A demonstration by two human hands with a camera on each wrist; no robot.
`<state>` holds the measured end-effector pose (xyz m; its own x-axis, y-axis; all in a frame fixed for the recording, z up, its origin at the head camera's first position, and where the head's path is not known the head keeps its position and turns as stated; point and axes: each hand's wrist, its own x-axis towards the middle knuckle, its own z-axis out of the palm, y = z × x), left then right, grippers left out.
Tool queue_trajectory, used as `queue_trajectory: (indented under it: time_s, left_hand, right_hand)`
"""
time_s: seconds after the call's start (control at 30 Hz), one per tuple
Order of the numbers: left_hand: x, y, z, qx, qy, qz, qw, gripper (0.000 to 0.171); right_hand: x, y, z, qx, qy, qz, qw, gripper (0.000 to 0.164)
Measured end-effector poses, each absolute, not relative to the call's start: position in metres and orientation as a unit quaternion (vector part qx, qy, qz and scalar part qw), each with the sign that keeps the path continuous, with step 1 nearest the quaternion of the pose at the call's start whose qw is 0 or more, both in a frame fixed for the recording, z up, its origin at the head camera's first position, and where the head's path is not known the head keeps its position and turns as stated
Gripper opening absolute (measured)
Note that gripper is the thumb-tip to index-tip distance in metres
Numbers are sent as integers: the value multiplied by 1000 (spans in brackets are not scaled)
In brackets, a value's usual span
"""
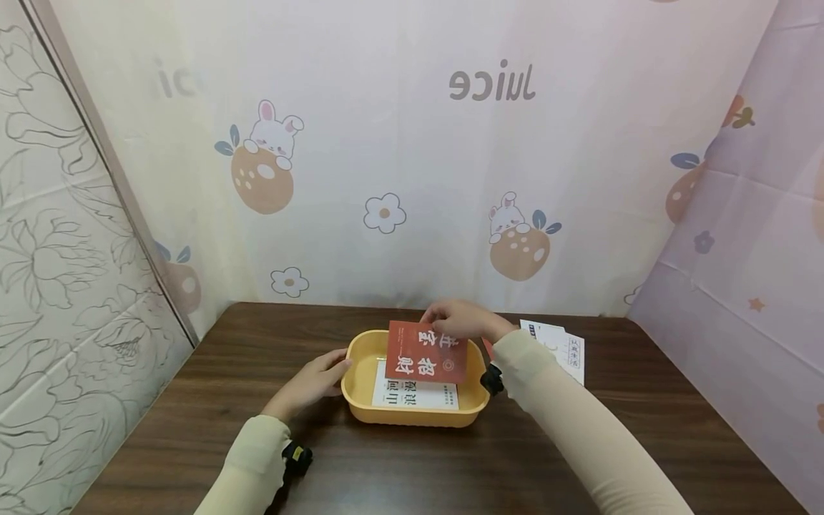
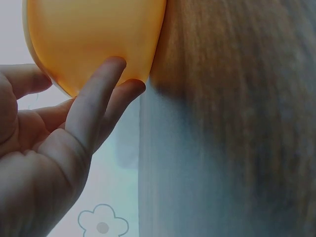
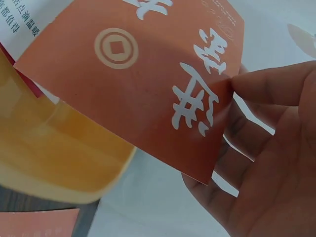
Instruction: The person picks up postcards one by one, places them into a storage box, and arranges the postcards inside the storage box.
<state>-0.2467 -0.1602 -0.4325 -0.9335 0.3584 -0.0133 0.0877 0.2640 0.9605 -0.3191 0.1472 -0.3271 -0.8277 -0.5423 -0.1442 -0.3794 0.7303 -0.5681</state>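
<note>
In the head view a yellow plastic bin stands on the table. My left hand grips its left end; the left wrist view has the thumb at the rim and fingers against the outer wall. Over the bin, my right hand pinches a red card with pale characters by its edge, thumb on one face and fingers behind. Inside the bin lies a white card with dark characters, partly covered by the red one. A darker red edge shows beside it in the right wrist view.
White cards lie on the dark wooden table at the right, partly behind my right forearm. Another red card lies close outside the bin. A patterned curtain hangs behind the table.
</note>
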Motion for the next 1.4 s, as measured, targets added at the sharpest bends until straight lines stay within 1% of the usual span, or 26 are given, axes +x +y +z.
queue_trajectory:
  time_s: [0.43,0.67,0.8,1.03,1.2,1.4]
  left_hand:
    - [-247,-161,-433,141,790,586,115,52]
    - [-248,-160,-432,146,782,594,117,52]
    - [-247,-160,-432,147,780,597,116,52]
    - [-247,-160,-432,145,781,596,114,51]
    - [-248,-160,-432,144,781,597,113,50]
    - [-247,-159,-433,144,782,596,112,51]
  right_hand:
    - [-326,136,-337,-249,908,-265,210,17]
    - [-328,131,-345,-233,908,-234,258,15]
    - [-329,129,-348,-240,916,-196,256,13]
    - [-329,123,-354,-248,929,-146,234,9]
    - [-327,118,-357,-242,934,-132,228,5]
    - [-326,116,-360,-243,936,-112,231,9]
